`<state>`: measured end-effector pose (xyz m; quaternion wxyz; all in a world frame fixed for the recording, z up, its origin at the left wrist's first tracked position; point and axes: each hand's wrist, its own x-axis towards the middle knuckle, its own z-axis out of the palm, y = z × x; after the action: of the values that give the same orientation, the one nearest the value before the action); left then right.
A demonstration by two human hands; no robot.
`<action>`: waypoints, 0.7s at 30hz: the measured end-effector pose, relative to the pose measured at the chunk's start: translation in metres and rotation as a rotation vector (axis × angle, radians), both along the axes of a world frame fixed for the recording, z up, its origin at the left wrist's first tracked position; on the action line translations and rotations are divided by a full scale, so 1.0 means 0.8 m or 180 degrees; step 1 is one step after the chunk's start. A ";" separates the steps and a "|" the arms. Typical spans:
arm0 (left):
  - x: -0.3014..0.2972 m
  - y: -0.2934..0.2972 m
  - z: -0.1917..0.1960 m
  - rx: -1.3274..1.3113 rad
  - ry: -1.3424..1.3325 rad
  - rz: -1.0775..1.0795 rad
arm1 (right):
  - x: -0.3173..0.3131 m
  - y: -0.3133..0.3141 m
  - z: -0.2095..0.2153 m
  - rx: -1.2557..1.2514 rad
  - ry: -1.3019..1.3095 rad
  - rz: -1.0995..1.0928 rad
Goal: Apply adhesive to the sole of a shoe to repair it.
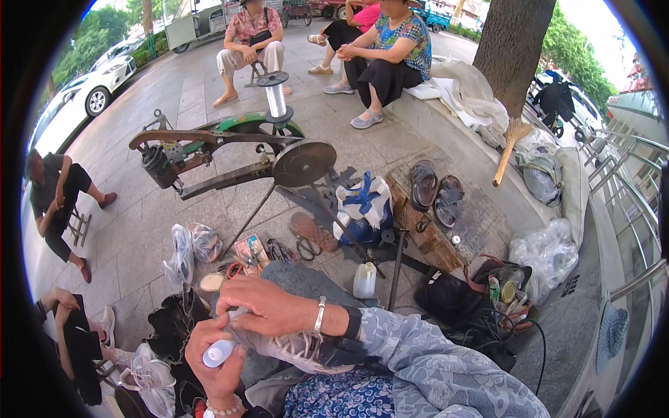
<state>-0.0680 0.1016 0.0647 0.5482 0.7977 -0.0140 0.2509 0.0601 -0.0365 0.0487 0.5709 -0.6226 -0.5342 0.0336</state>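
A pale pinkish-grey lace-up sneaker (pixel 296 352) lies across my lap, its toe towards my hands. My right hand (pixel 268 306) reaches in from the right with fingers bent over the toe end, gripping it; the fingertips are partly hidden. Close below, my left hand (pixel 214 369) is closed round a small white squeeze bottle (pixel 219 352) with a narrow nozzle. The two hands nearly touch at the toe. A dark grey cloth (pixel 310 282) covers my knees beneath the shoe.
Ahead stands an iron shoe-patching machine (pixel 230 143) with a thread spool (pixel 277 101). Around me lie scissors (pixel 306 249), a translucent bottle (pixel 364 280), dark sandals (pixel 435 194), a blue-and-white bag (pixel 364 209) and white sneakers (pixel 150 376). Several people sit nearby.
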 end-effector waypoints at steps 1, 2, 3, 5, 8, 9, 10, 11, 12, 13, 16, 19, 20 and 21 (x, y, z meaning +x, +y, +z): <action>0.000 0.000 0.000 -0.0019 0.0019 0.0000 | 0.000 0.000 0.000 0.0011 0.0020 0.0006; 0.000 0.000 0.000 -0.0037 0.0038 -0.0001 | 0.000 0.000 -0.001 0.0010 0.0026 0.0004; -0.001 0.001 0.000 -0.0037 0.0042 0.0000 | 0.000 0.001 -0.002 0.0016 0.0023 0.0009; -0.002 0.003 -0.001 -0.0037 0.0029 -0.0032 | 0.000 0.001 -0.002 0.0024 0.0026 0.0013; 0.000 0.001 -0.001 -0.0061 0.0041 -0.0033 | 0.002 -0.001 -0.004 -0.0100 -0.0018 0.0077; -0.001 0.001 0.000 -0.0058 0.0043 -0.0030 | 0.001 -0.001 -0.003 -0.0085 -0.0029 0.0083; -0.003 0.001 0.002 -0.0054 0.0118 -0.0055 | 0.001 0.000 -0.002 -0.0071 -0.0040 0.0088; -0.003 0.002 0.003 -0.0050 0.0194 -0.0080 | 0.001 0.000 -0.002 -0.0067 -0.0038 0.0091; -0.003 0.002 0.002 -0.0053 0.0195 -0.0083 | 0.001 -0.001 -0.001 -0.0057 -0.0047 0.0083; -0.002 0.001 0.000 -0.0033 0.0120 -0.0047 | 0.001 -0.001 -0.001 -0.0046 -0.0056 0.0075; -0.001 0.000 0.000 -0.0027 0.0049 0.0000 | 0.001 -0.002 -0.002 -0.0105 -0.0042 0.0057; -0.001 -0.001 -0.001 -0.0062 0.0056 0.0020 | 0.001 -0.001 -0.003 -0.0048 -0.0012 0.0051; -0.001 -0.001 -0.001 -0.0083 0.0060 0.0028 | 0.001 -0.001 -0.004 -0.0049 -0.0011 0.0051; -0.001 -0.001 -0.001 -0.0082 0.0059 0.0027 | 0.001 -0.001 -0.004 -0.0049 -0.0007 0.0049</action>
<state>-0.0690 0.1008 0.0637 0.5575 0.7929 -0.0023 0.2459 0.0606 -0.0373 0.0458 0.5651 -0.6229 -0.5393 0.0414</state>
